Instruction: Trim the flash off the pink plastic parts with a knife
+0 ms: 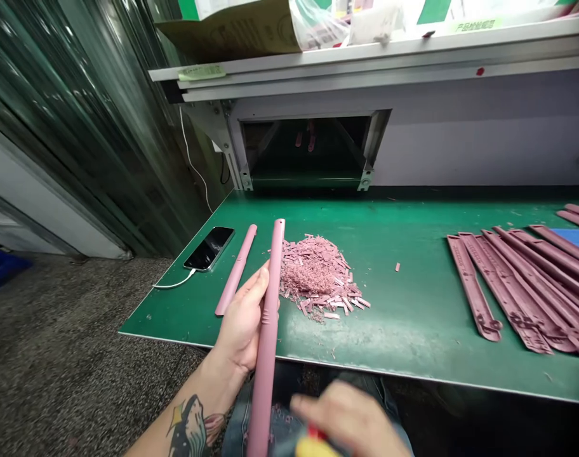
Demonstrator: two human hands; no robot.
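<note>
My left hand (244, 311) is closed around a long pink plastic part (267, 330), smooth and rounded, with a small hole near its top end and a few ridges midway. The part slants over the table's front edge toward my lap. Low in the view, my right hand (351, 419) is smeared by motion. It grips a tool with a yellow and red handle (315, 444); its working end is too blurred to make out. Just beyond the held part is a heap of pink plastic scraps and shavings (318, 273). Another pink part (237, 270) lies left of my left hand.
A phone (209, 249) with a white charging cable (175, 284) rests on the green table (404, 324) at left. Several pink half-shells (518, 285) lie at right. A conveyor opening (313, 152) is behind, beneath a loaded shelf (366, 66).
</note>
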